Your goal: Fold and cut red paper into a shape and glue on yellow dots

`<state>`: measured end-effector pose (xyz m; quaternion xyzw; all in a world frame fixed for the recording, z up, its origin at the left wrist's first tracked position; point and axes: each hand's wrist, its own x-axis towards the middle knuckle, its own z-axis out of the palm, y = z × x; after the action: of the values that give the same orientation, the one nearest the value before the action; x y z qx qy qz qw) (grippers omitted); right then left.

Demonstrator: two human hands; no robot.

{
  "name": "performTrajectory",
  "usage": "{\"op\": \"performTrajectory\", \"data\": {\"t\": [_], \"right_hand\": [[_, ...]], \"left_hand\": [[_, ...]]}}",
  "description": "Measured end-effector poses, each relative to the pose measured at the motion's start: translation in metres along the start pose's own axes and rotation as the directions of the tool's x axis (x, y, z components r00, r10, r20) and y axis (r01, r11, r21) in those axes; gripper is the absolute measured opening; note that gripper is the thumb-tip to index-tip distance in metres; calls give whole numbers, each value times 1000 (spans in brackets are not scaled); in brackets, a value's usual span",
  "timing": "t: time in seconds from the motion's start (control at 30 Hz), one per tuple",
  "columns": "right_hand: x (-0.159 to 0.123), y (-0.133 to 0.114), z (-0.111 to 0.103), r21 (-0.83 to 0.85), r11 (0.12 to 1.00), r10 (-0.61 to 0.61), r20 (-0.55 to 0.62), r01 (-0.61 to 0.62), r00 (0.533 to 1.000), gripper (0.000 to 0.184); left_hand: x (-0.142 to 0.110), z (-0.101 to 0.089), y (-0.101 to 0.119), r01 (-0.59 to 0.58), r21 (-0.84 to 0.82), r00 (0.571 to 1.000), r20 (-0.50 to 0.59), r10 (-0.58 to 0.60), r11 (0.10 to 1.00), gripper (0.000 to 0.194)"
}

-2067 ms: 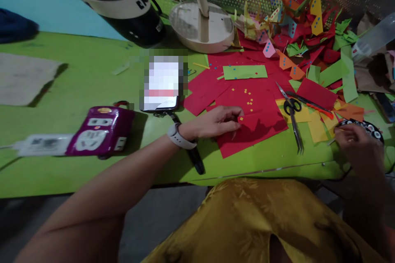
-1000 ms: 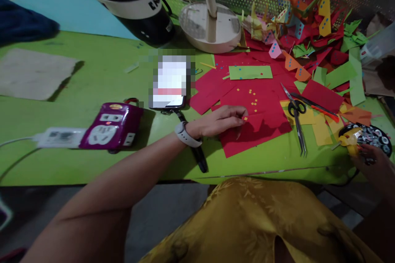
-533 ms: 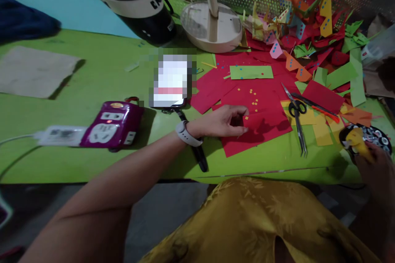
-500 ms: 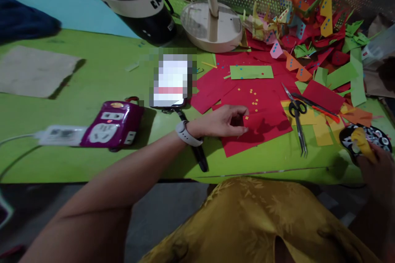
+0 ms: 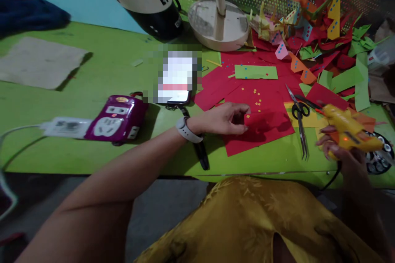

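Note:
My right hand point(image 5: 347, 154) is closed around the handle of a yellow hot glue gun point(image 5: 344, 125), which has a small orange light glowing and its nozzle pointing left. My left hand point(image 5: 228, 119), with a white-banded watch point(image 5: 185, 129) on the wrist, rests over red paper. Its curled thumb and forefinger meet the left edge of a red paper piece point(image 5: 267, 121). A tiny yellow paper square point(image 5: 248, 116) sits by those fingertips, and several more lie just beyond on the red sheet point(image 5: 234, 146).
Black-handled scissors point(image 5: 300, 110) and bent tweezers point(image 5: 303, 141) lie between the hands. A dark patterned mat point(image 5: 378, 164) is at far right. Cut paper shapes point(image 5: 304, 41) pile behind. Left are a phone point(image 5: 175, 78), purple socket box point(image 5: 119, 117), lamp base point(image 5: 217, 26) and black jug point(image 5: 145, 4).
My right hand has lifted the glue gun off the dark patterned mat and brought it left, near the scissors. My left hand stays over the red paper. The view has shifted slightly.

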<state>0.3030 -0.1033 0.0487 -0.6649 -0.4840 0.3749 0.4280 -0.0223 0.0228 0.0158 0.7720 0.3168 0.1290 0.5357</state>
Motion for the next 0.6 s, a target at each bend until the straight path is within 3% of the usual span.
{"op": "performTrajectory", "data": {"t": [0.07,0.17,0.23,0.33,0.6], "right_hand": [[3,-11,18,-46,999,-7,187,16,982,24],[15,-18,40,-62,998,48,499,-20,865,25],[23,-18,53,-71,995,95,531,-68,842,26],[29,-16,69,-90,994,97,527,-58,844,27],[29,-11,79,-146,981,-29,534,127,845,20]], "left_hand": [[0,-1,0,-7,25,1000,-2,7,1000,24],[1,-2,-2,-8,50,1000,-4,8,999,23],[1,-3,-2,-11,45,1000,3,11,999,21],[1,-3,-3,-14,46,1000,8,14,999,20],[1,-3,-4,-36,66,999,-4,36,997,17]]}}
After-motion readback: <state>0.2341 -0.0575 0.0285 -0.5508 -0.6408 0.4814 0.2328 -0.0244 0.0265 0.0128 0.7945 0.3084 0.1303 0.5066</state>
